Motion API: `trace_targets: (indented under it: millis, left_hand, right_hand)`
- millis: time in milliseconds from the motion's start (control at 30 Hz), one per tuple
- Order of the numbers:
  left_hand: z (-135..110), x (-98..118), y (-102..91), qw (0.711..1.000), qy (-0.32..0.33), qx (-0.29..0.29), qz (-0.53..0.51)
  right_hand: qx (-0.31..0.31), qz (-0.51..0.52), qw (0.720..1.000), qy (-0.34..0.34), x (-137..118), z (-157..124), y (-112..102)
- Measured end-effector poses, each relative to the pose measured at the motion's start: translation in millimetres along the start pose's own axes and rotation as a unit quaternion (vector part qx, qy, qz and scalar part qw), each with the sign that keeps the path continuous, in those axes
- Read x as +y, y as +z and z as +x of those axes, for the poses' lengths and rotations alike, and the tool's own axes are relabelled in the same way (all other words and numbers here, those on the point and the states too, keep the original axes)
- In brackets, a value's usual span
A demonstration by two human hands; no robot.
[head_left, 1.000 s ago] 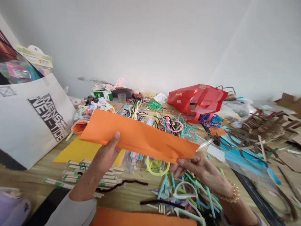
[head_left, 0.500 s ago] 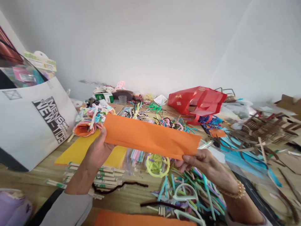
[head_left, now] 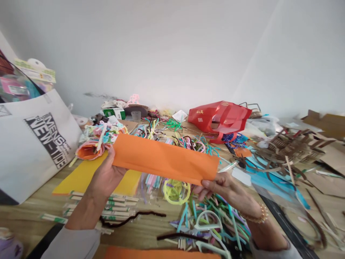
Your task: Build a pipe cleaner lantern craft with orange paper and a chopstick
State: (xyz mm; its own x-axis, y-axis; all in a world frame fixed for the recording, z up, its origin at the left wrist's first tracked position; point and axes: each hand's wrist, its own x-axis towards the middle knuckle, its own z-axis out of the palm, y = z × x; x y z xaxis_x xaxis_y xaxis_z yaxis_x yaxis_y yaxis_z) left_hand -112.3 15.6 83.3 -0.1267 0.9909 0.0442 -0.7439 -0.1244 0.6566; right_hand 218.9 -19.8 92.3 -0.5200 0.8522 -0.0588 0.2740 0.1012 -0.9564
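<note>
A long strip of orange paper (head_left: 165, 160) is stretched level between my two hands, above the table. My left hand (head_left: 104, 178) grips its left end, thumb along the edge. At the lower right corner my right hand (head_left: 219, 187) pinches the strip between thumb and fingers; a bead bracelet circles that wrist. Below the strip lie a yellow-green pipe cleaner ring (head_left: 176, 191), a heap of coloured pipe cleaners and scissors with pale green handles (head_left: 208, 220). Yellow paper (head_left: 72, 176) lies under my left hand. Another orange sheet (head_left: 159, 253) shows at the near edge.
A white printed bag (head_left: 40, 144) stands at the left. Paper-wrapped sticks (head_left: 118, 208) and a dark brown pipe cleaner (head_left: 132, 218) lie nearer. A red bag (head_left: 219, 117) rests at the back. Brown cardboard strips (head_left: 291, 147) and blue sheets (head_left: 269, 176) cover the right side.
The whole scene has shifted slightly left in view. Both hands still hold the orange strip in nearly the same pose.
</note>
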Motion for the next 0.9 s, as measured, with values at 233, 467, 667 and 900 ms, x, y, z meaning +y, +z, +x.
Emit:
trace_targets:
  millis: [233,467,667,900]
  left_hand:
    - [0.0,0.8,2.7,1.000,0.009,0.012,0.001]
    - [-13.3,-15.6,9.2,0.984,0.017,-0.123,0.127]
    - [-44.5,-50.5,33.3,0.949,-0.067,-0.121,0.283]
    - [-49.3,-59.7,42.8,0.980,-0.113,-0.061,0.149]
  right_hand:
    - [-0.005,0.014,1.000,0.009,-1.8,1.0,5.0]
    - [0.033,0.068,0.997,-0.022,1.9,6.5,11.7]
    - [0.020,0.062,0.998,-0.013,0.3,6.3,28.7]
    - [-0.024,0.052,0.998,-0.030,-6.6,4.9,40.9]
